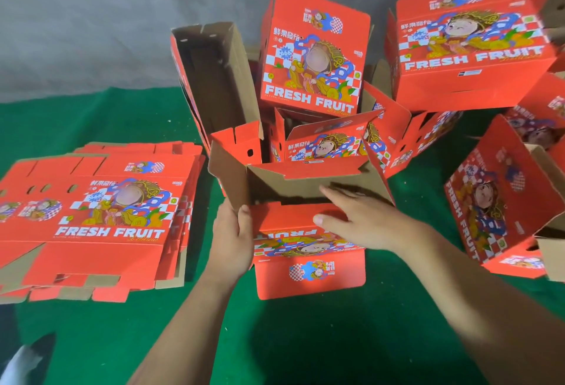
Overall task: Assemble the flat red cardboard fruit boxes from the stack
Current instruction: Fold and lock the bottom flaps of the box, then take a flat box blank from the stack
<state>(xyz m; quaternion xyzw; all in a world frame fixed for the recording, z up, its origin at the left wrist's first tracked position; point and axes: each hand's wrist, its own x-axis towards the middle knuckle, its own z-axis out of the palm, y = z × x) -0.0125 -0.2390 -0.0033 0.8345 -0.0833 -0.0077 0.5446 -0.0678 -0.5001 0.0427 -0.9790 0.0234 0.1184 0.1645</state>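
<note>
A half-opened red fruit box (308, 271) stands on the green floor cloth in front of me, its brown inside showing and a red flap hanging toward me. My left hand (234, 238) grips the box's left corner, thumb on the front panel. My right hand (357, 216) lies across the top front edge with straight fingers reaching into the opening and the thumb on the red panel. The stack of flat red boxes (91, 216) lies at the left.
Several assembled and half-open red boxes are piled behind and to the right: one upright (315, 54), one at back right (470, 45), one tipped at right (504, 201), one open-sided (214, 78). A grey wall (91, 17) rises behind. Green cloth (305, 338) covers the floor.
</note>
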